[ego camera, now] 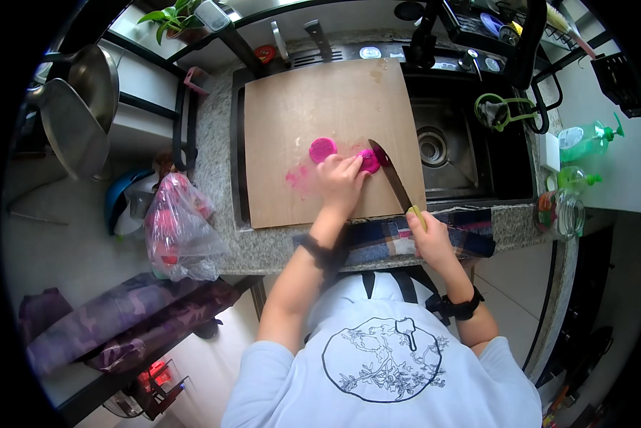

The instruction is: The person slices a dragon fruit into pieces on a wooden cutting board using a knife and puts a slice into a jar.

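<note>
A wooden cutting board (331,101) lies over the left part of the sink. My left hand (339,179) grips a magenta fruit piece (370,162), apparently red dragon fruit, on the board. Just left of those fingers, a round cut piece of the same fruit (322,150) shows its face upward. My right hand (432,241) is closed around the yellow-green handle of a kitchen knife (395,179). Its dark blade slants up and left, right against the fruit's right side. Whether the edge has entered the flesh is hard to see. Pink juice stains mark the board around my left hand.
The sink basin (459,176) opens to the board's right, with a green strainer (494,112) at its far corner. Soap bottles (585,140) and a glass jar (561,214) stand farther right. A plastic bag of red fruit (173,230) is at left. A plaid cloth (384,241) lines the counter edge.
</note>
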`<state>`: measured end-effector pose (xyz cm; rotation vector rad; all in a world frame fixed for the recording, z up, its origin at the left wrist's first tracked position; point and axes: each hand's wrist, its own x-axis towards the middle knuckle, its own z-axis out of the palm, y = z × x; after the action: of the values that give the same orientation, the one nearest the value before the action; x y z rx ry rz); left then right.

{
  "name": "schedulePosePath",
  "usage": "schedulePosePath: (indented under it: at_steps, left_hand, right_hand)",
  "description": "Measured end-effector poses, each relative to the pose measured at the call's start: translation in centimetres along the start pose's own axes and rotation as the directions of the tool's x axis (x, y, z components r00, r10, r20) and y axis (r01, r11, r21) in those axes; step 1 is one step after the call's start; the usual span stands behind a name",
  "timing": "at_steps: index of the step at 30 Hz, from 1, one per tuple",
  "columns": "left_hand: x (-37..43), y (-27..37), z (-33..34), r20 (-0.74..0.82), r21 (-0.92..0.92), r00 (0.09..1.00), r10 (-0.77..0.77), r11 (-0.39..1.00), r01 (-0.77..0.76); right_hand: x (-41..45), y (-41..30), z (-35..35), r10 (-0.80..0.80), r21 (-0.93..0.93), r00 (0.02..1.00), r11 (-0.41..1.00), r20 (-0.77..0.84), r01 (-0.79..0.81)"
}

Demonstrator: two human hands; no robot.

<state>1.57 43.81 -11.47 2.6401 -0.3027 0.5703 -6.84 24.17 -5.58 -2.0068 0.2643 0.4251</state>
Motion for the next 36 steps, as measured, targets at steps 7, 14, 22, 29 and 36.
schedulePosePath:
  at_steps: [7, 14, 22, 29, 36]
  left_hand:
    - [0.5, -1.6, -0.1, 0.014, 0.002, 0.998, 0.053, 0.999, -0.053]
    - [0.5, -1.9, -0.5, 0.029, -0.006, 0.998, 0.048, 0.999, -0.047]
    - [-0.3, -1.0, -0.5, -0.033, 0.022, 0.999, 0.0, 1.0, 0.001]
    - [-0.4, -1.2, -0.3, -0.001, 0.004, 1.0, -0.019, 1.0, 0.019]
    - [-0.6, -1.1, -0.2, -0.066, -0.007, 0.997, 0.03, 1.0, -0.03]
  right_hand:
    - [-0.2, -0.2, 0.0, 0.01, 0.014, 1.0, 1.0, 0.024, -0.011]
    - [-0.4, 0.0, 0.0, 0.022, 0.022, 0.999, 1.0, 0.031, -0.023]
    - [0.1, 0.6, 0.3, -0.03, 0.009, 0.999, 1.0, -0.025, 0.03]
    - [0.3, 0.2, 0.8, 0.003, 0.049, 1.0, 0.999, -0.014, -0.002]
    - [0.5, 0.1, 1.4, 0.03, 0.089, 1.0, 0.996, 0.007, -0.031]
